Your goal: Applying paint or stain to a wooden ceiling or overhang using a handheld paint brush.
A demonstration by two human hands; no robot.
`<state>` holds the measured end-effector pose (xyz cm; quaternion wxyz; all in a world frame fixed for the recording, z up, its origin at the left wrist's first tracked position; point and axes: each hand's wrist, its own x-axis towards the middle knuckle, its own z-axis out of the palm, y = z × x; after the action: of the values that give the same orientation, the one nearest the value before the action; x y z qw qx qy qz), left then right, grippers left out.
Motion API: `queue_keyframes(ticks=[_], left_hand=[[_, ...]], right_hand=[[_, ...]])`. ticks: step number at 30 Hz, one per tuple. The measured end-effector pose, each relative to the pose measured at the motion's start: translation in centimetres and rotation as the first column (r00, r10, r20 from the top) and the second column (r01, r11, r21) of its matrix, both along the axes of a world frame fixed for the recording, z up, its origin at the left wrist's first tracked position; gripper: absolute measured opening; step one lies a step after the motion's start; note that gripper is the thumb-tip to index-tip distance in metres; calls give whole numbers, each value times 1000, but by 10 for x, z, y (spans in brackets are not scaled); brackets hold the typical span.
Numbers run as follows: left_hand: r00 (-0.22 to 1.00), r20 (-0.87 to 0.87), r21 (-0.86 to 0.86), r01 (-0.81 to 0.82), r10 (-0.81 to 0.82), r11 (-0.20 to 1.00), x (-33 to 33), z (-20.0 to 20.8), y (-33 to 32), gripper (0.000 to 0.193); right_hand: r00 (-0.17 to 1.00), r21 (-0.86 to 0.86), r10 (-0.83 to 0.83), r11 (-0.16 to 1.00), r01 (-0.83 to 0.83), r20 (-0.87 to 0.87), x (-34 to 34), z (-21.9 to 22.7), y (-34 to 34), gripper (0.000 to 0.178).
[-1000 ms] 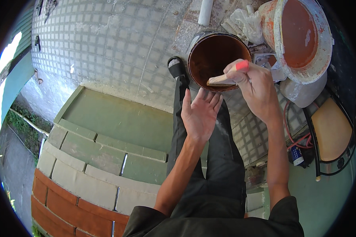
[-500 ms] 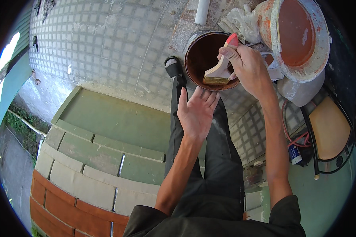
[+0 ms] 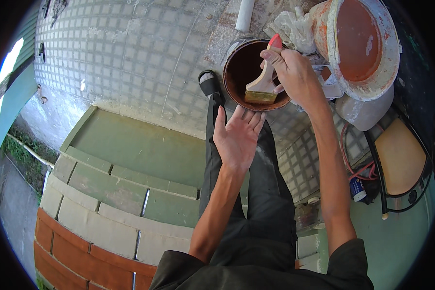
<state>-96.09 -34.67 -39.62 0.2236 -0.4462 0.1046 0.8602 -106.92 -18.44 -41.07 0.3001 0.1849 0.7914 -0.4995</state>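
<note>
A wide paintbrush (image 3: 264, 79) with a pale wooden handle, a red tip and a metal band is gripped in my right hand (image 3: 297, 75). Its head points down over the mouth of a dark bucket (image 3: 230, 92), brown on the inside; how far the bristles reach in is hard to see. My left hand (image 3: 238, 140) is turned palm up with fingers stretched out. Those fingertips lie at the bucket's near rim, seemingly against or under it. What is at the bottom of the bucket cannot be made out.
At the right stands a larger paint-smeared bucket (image 3: 360, 43) of reddish-brown paint, near a crumpled plastic bag (image 3: 295, 29). A white pipe (image 3: 245, 14) lies beyond. A chair (image 3: 401, 154) is right of my arm. On the left runs a low wall of painted blocks (image 3: 113, 183).
The brush and my right hand have shifted slightly left over the bucket, and the handle stands a little more upright. My left hand keeps its palm-up pose at the rim.
</note>
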Motion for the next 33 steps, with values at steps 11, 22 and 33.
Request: queue_keyframes(ticks=[11, 22, 33], left_hand=[[1000, -12, 6, -19, 19, 1000, 1, 0, 1, 77], [989, 99, 99, -116, 106, 988, 7, 2, -1, 77], [996, 18, 31, 89, -90, 996, 7, 3, -7, 77]], right_hand=[[998, 18, 2, 1000, -3, 59, -6, 2, -1, 44], [957, 123, 287, 952, -281, -37, -21, 32, 23, 47], [950, -29, -180, 984, 178, -256, 0, 41, 48, 34]])
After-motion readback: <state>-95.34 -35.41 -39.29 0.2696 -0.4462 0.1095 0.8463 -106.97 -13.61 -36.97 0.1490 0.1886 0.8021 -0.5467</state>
